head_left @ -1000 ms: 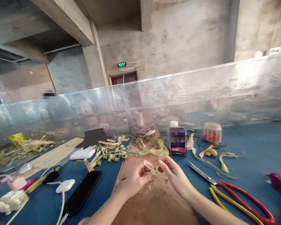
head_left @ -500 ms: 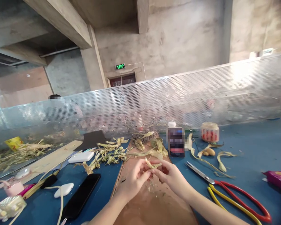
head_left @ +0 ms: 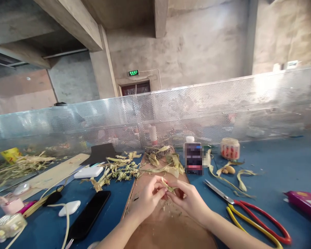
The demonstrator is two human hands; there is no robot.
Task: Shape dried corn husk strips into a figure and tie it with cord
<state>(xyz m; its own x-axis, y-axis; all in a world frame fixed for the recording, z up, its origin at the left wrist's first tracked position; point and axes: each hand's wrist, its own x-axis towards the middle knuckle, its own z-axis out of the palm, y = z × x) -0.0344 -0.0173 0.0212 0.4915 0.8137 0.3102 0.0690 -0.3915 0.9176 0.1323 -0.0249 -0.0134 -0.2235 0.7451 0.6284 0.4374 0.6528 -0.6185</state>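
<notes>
A perforated metal screen (head_left: 197, 110) spans the far side, beyond 12 o'clock from the hands. In front of it spreads the blue table (head_left: 274, 155), and a brown board (head_left: 155, 231) runs from 6 o'clock up to 12 beneath the hands.

Shears (head_left: 230, 200) with red and yellow handles lie apart at 4 o'clock, in neither hand. A heap of dried stalks (head_left: 23, 167) lies far off at 9 to 10 o'clock. The left hand (head_left: 146, 204) and right hand (head_left: 194, 204) meet over the board, each narrowed to a fingertip pinch. A black phone (head_left: 90, 214) lies flat at 8 to 9 o'clock.

Nearer, at 10 o'clock, is a pile of short, knobbly plant bits (head_left: 124, 169); whether these are finished or waiting, I cannot tell. Long dried leaves (head_left: 173, 166) lie at 12 o'clock, and looser curled strips (head_left: 245, 180) at 2 to 3 o'clock; both look unworked.

Smallest is the pale dried strip (head_left: 171, 190) held between both hands' fingertips. I judge it partway handled: pinched, bent, not yet set down. Small crumbs (head_left: 173, 210) on the board just below suggest some picking apart is done. How many pieces are complete does not show.
</notes>
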